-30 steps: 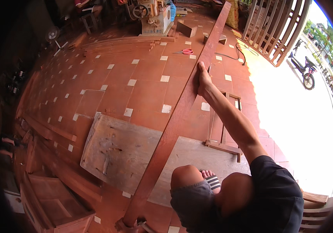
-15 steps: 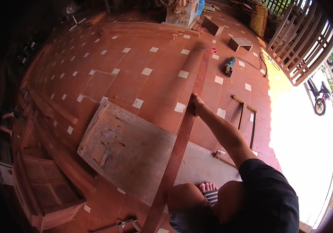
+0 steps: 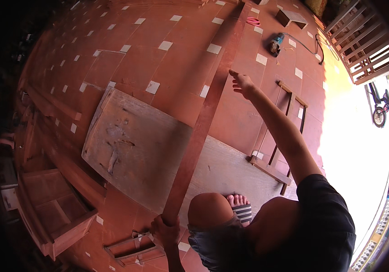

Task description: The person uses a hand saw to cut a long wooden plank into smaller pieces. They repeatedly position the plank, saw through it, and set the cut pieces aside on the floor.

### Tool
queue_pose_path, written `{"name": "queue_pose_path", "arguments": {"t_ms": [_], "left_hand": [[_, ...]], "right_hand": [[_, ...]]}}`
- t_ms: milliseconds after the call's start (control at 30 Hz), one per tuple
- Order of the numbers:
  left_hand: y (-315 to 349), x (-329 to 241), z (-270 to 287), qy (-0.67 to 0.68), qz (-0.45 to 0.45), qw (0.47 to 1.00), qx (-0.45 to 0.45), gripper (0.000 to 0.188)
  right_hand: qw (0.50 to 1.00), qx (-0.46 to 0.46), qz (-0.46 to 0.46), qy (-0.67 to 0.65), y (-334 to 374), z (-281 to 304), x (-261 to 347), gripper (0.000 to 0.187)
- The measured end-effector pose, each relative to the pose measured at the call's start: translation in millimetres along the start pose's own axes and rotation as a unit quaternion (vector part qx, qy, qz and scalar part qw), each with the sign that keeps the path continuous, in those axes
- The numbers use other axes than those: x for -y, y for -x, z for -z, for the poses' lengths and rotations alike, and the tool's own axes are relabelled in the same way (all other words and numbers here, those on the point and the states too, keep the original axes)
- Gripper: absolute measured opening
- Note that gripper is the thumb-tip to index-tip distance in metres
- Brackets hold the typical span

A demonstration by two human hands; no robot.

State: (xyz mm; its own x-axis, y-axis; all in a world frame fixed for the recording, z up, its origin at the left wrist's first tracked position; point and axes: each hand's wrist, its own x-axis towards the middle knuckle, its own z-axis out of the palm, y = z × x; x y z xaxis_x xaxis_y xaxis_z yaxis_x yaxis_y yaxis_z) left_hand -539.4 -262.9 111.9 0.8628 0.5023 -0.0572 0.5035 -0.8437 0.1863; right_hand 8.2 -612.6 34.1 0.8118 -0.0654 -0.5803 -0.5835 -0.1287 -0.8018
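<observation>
The tiled floor [image 3: 158, 68], red with small pale squares, fills the view and carries everything noted here. On it lies a large worn grey board [image 3: 135, 145], flat, its far corner pointing to the upper left. A long reddish wooden plank [image 3: 203, 122] runs across this board from the lower middle of the view up toward the top edge, its near end held up at the person's knee. To the right of the plank, a ladder-like wooden frame [image 3: 280, 131] lies flat on the floor, just beside the board's right end. A wooden box frame [image 3: 53, 204] sits at the lower left, well apart from the plank. A smaller rectangular frame [image 3: 128, 249] lies near the lower hand. The left hand [image 3: 166, 231] is clamped around the plank's near end. The right hand [image 3: 242, 84] is stretched out beside the plank's right edge, fingers extended and apart; whether it touches the wood cannot be told. A blue power tool [image 3: 276, 44] with its cord lies far off.
</observation>
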Motion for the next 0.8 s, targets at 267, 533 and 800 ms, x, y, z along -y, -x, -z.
{"name": "queue_pose_path", "arguments": {"t_ms": [267, 533, 800], "left_hand": [[-105, -105, -59, 0.031, -0.073, 0.997, -0.006, 0.065], [-131, -88, -79, 0.112, -0.122, 0.986, 0.021, 0.067], [-142, 43, -34, 0.37, -0.026, 0.878, 0.302, 0.05]], "right_hand": [[0.972, -0.014, 0.073, 0.223, 133, 72, -98, 0.054], [0.889, -0.107, 0.085, 0.438, 265, 124, -203, 0.067], [0.848, -0.104, 0.06, 0.516, 340, 122, -280, 0.074]]}}
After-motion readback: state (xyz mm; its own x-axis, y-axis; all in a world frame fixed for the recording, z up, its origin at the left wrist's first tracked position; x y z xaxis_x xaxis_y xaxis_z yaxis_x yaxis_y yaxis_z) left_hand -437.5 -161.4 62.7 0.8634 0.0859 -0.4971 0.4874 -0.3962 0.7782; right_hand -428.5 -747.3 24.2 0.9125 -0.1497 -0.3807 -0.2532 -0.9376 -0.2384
